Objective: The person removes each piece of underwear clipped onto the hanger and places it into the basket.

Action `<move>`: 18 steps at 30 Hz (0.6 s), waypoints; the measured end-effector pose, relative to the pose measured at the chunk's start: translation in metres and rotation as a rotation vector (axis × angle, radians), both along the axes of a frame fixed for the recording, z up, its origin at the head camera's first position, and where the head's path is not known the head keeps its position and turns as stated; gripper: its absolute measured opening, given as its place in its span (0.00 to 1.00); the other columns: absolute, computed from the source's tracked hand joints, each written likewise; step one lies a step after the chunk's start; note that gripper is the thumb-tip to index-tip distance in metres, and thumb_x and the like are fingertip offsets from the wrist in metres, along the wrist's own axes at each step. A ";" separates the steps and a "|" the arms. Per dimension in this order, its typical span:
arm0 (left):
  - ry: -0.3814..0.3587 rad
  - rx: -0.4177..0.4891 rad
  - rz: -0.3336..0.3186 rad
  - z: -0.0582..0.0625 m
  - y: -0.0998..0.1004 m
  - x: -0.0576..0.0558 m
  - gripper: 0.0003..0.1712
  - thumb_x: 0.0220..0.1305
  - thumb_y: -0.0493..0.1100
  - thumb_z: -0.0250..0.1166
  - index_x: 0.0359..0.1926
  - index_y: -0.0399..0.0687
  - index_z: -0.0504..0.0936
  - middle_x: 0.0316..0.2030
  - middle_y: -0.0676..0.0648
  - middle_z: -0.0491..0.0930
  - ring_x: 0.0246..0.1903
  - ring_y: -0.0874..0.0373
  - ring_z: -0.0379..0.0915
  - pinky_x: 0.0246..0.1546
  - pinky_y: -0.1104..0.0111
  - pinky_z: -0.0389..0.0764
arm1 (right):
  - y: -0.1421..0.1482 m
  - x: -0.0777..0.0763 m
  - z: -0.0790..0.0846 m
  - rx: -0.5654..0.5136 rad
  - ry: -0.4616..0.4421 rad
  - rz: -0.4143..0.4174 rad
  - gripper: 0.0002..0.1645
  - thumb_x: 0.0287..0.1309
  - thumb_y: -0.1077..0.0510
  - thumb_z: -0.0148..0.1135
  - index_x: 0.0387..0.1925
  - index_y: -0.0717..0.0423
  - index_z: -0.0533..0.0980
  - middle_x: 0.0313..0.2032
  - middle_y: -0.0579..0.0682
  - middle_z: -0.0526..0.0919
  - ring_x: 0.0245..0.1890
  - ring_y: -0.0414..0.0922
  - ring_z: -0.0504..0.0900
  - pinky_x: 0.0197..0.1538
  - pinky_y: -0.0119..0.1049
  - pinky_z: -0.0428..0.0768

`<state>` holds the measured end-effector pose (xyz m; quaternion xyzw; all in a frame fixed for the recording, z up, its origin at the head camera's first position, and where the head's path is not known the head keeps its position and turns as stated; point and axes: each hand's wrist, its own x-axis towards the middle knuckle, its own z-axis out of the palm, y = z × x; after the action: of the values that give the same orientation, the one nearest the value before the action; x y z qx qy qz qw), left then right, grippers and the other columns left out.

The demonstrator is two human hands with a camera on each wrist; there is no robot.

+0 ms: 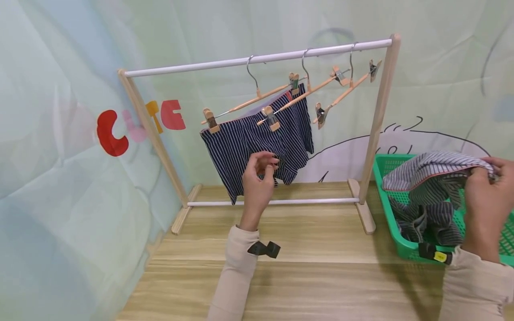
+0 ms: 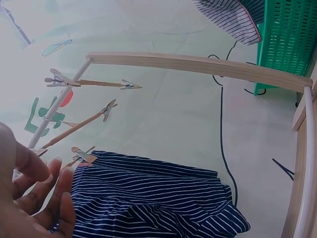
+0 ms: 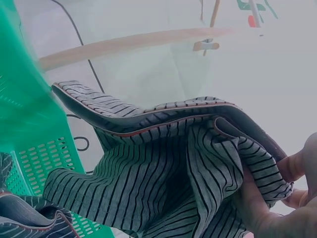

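Observation:
At the right, my right hand (image 1: 487, 205) grips the waistband of grey striped shorts (image 3: 148, 171) with red-orange trim. The cloth hangs in folds over the green basket (image 1: 408, 252). My left hand (image 1: 258, 187) is raised before navy striped shorts (image 1: 226, 154), its fingers loosely bent and nothing between them. Two clips of a hanger (image 1: 245, 103) hold those navy shorts by the waistband. In the left wrist view, the left hand's fingertips appear beside a clip (image 2: 83, 154) at the waist of the navy shorts.
A wooden rack (image 1: 379, 116) with a white top rail (image 1: 188, 67) stands on the wood-grain table (image 1: 313, 240). Two bare clip hangers, the middle one (image 1: 321, 86) and the right one (image 1: 348, 93), hang there. More striped clothing (image 1: 439, 218) lies in the basket. A printed cloth backdrop (image 1: 60, 200) rises behind.

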<state>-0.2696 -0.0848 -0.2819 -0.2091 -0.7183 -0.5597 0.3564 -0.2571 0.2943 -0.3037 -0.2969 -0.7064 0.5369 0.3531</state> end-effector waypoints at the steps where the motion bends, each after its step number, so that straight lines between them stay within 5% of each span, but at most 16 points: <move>1: 0.001 0.000 0.000 0.000 0.000 0.000 0.12 0.61 0.23 0.51 0.45 0.30 0.72 0.36 0.31 0.80 0.34 0.43 0.76 0.36 0.48 0.76 | 0.000 0.000 -0.001 0.008 0.000 0.000 0.21 0.68 0.55 0.40 0.59 0.35 0.67 0.50 0.36 0.68 0.40 0.30 0.66 0.35 0.22 0.64; 12: -0.001 -0.010 0.009 0.001 0.000 0.000 0.12 0.61 0.23 0.51 0.46 0.29 0.72 0.36 0.30 0.79 0.34 0.43 0.76 0.36 0.47 0.76 | 0.000 -0.002 -0.001 -0.041 0.016 0.003 0.21 0.69 0.55 0.40 0.60 0.34 0.66 0.50 0.34 0.66 0.43 0.30 0.65 0.44 0.28 0.63; 18: -0.006 -0.004 0.012 0.001 0.000 0.000 0.12 0.61 0.23 0.51 0.46 0.29 0.72 0.36 0.30 0.79 0.34 0.43 0.76 0.36 0.48 0.77 | 0.002 -0.001 -0.002 0.003 0.012 -0.001 0.21 0.66 0.57 0.42 0.58 0.38 0.68 0.43 0.32 0.66 0.37 0.29 0.65 0.33 0.20 0.64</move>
<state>-0.2698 -0.0845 -0.2811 -0.2039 -0.7217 -0.5567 0.3573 -0.2583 0.2965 -0.3058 -0.2932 -0.7050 0.5374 0.3580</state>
